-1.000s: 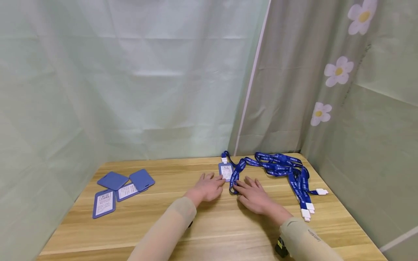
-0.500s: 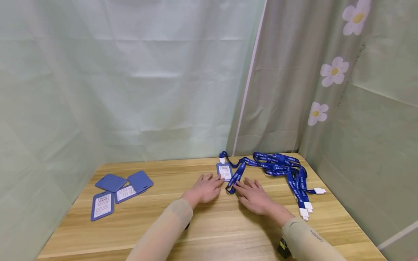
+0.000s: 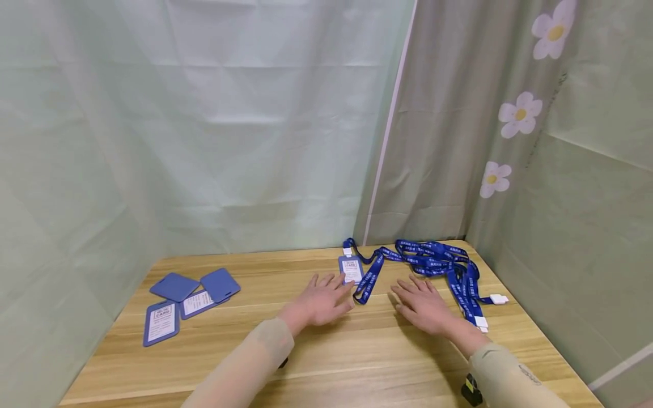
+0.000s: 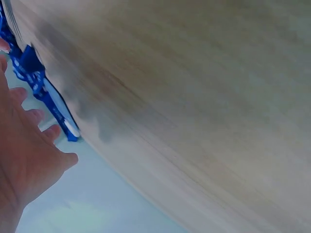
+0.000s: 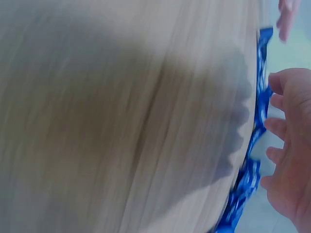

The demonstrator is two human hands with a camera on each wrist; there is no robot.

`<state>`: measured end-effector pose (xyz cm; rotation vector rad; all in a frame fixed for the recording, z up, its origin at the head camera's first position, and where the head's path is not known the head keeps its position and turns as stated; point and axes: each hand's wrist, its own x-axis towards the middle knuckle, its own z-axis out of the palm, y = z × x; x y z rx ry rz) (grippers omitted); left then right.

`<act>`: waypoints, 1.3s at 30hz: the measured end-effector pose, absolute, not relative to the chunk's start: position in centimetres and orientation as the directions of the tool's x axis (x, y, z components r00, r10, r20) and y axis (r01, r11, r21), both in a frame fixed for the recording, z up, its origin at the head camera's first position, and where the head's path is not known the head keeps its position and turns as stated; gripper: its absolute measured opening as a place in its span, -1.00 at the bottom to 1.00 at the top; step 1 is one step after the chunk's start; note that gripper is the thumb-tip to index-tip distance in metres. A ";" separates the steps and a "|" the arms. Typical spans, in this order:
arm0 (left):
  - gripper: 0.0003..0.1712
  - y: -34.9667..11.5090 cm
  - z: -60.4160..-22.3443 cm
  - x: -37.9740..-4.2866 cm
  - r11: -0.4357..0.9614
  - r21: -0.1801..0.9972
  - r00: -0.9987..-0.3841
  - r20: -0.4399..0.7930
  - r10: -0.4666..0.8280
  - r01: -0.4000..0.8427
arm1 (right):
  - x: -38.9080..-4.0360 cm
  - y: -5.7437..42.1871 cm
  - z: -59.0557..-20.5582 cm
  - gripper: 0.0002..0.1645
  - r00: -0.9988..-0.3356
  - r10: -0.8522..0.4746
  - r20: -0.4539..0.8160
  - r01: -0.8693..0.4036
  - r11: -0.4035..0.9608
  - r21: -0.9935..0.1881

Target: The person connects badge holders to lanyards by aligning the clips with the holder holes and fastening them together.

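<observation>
In the head view a blue badge holder (image 3: 350, 268) with a white card lies at the back of the table, a white clip joining it to a blue printed lanyard (image 3: 370, 280). My left hand (image 3: 321, 301), fingers spread, is just in front of the holder and overlaps its lower edge in this view. To the right, my right hand (image 3: 424, 307) is apart from the lanyard loop, its fingers also spread and holding nothing. Both wrist views show a hand above the wood, with blue lanyard (image 4: 36, 80) beyond the fingers.
Several blue badge holders (image 3: 162, 323) lie overlapping on the table's left side. A heap of blue lanyards (image 3: 433, 258) with white clips (image 3: 498, 299) lies at the right. Pale curtains (image 3: 255, 141) enclose the wooden table (image 3: 352, 368) at the back and sides.
The right hand has moved right, away from the lanyard loop. My left hand has shifted slightly. Earlier the loop's near end swung a little left; the holder stays put on the table.
</observation>
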<state>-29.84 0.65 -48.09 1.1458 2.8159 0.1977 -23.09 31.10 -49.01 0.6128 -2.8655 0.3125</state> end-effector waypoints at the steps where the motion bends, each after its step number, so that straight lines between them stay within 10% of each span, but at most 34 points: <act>1: -0.24 0.7 -48.0 -29.6 0.702 0.154 -0.706 -0.039 0.707 0.695 | -22.9 31.7 -48.7 -0.40 -0.904 -0.365 0.223 -0.404 0.899 -0.168; 22: -0.18 7.2 -46.5 -23.6 0.506 0.120 -0.506 -0.025 0.862 0.854 | -19.6 45.5 -46.7 -0.32 -0.991 -0.024 0.133 -0.058 0.966 -0.253; 39: -0.16 12.7 -47.1 -21.1 0.468 0.040 -0.465 -0.061 0.883 0.883 | -20.1 48.3 -47.7 -0.33 -0.994 0.004 0.111 -0.021 0.975 -0.222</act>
